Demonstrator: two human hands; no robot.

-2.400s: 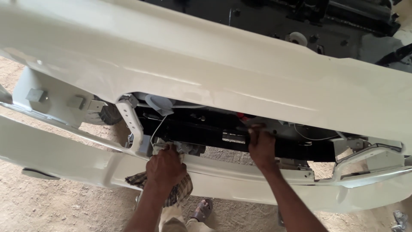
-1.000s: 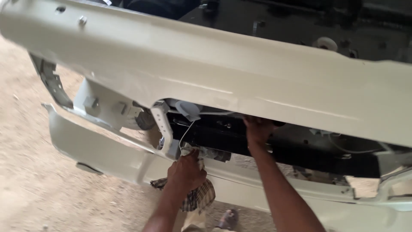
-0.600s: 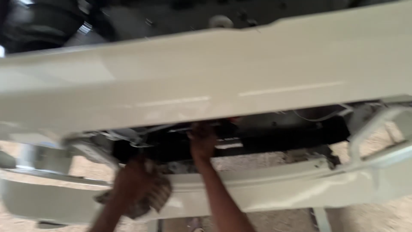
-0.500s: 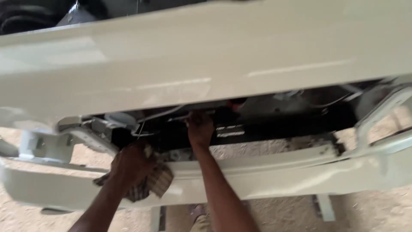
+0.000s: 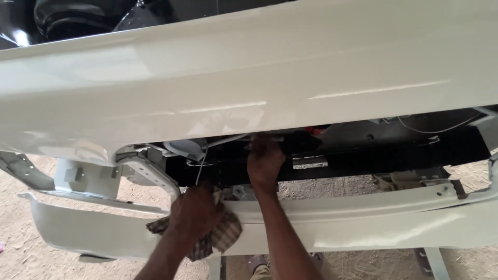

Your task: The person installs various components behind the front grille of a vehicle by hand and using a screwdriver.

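— What is there to see, from the left across?

— A person bends over a white car bumper (image 5: 270, 78), its glossy upper panel filling the top of the view. Far left of both hands, pale mounting brackets (image 5: 78, 173) show under the panel, above sandy ground (image 5: 21, 243).

— And the left hand?

— The left hand (image 5: 196, 211) is closed around a checked cloth (image 5: 220, 236) and presses it against the bumper's lower strip (image 5: 363, 225). The cloth bunches under the palm, its loose ends spilling out below and to either side of the fist.

— The right?

— Just right of that and higher, the right hand (image 5: 264, 161) reaches up into the dark opening (image 5: 363, 155) between the two white sections. Its fingertips are tucked behind the lower edge of the upper panel, so I cannot tell whether they grip anything. A thin white cable (image 5: 199, 166) hangs just left of that hand, above the fist with the cloth.

— Further right?

— Beyond the right hand, the black cross-member runs on inside the gap, with a small red part (image 5: 313, 130) close above the knuckles, and wiring (image 5: 430, 127) further along.
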